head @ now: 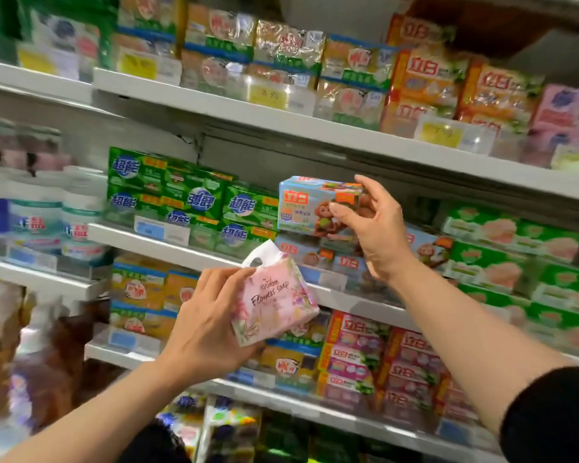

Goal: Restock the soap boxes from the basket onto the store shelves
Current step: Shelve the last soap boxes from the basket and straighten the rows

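- My right hand (370,225) grasps a light-blue soap box (310,203) printed with a monkey, thumb on its front face and fingers curled over its top right corner.
- That box sits level on top of matching blue monkey boxes (318,253), which lie directly beneath the hand on the middle shelf (168,243).
- My left hand (208,324), lower and to the left of the right one, grips a pink "Flowers soap" box (274,300) from its left side; the box is tilted, its white hang tab pointing up.
- Left of the right hand: stacked green soap boxes (181,195) on the same shelf.
- Right of the right hand: green packs (512,248) with peach-coloured pictures.
- Above both hands: the upper shelf (315,128), holding wrapped yellow and orange soap packs (425,85).
- A dark sleeve (552,416) covers my right upper forearm.
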`<state>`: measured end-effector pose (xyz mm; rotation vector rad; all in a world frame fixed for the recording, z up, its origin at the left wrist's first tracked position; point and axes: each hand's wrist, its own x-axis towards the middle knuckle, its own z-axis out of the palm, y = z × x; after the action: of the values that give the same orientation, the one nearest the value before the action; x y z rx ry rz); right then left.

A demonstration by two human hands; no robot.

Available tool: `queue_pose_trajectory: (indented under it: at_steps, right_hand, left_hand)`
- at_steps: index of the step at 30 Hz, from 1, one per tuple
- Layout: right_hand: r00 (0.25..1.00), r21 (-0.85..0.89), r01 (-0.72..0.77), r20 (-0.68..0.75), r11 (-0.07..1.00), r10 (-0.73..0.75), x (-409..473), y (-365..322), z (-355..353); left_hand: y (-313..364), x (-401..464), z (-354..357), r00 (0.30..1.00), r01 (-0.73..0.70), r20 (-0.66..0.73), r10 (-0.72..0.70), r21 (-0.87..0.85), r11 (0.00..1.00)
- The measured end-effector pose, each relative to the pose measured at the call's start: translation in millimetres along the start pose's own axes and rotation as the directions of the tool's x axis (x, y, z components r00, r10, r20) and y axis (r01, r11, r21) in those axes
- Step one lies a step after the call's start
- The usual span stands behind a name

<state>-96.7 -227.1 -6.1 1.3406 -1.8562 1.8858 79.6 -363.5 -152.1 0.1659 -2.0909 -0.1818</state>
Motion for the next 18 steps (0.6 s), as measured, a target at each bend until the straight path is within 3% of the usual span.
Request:
queue_pose_trajectory:
  at_steps: [4, 8, 18]
  right_hand:
    - [0.993, -0.199, 0.105, -0.041, 0.974, -0.115, 22, -5, 22]
    - [0.986, -0.346, 0.116, -0.074, 0.931, -0.15, 32, -5, 27]
    - [0.993, -0.383, 0.093, -0.033, 0.919, -0.114, 50, -3, 28]
  left_hand:
    - [-16, -5, 0, 0.998, 0.043, -0.036, -0.043, -0.008, 0.999]
    - [-23, -11, 11, 0.992, 0.065, -0.109, -0.071, -0.054, 0.996]
    - [-18, 0, 16, 0.97, 0.113, -0.195, -0.145, -0.17, 0.979]
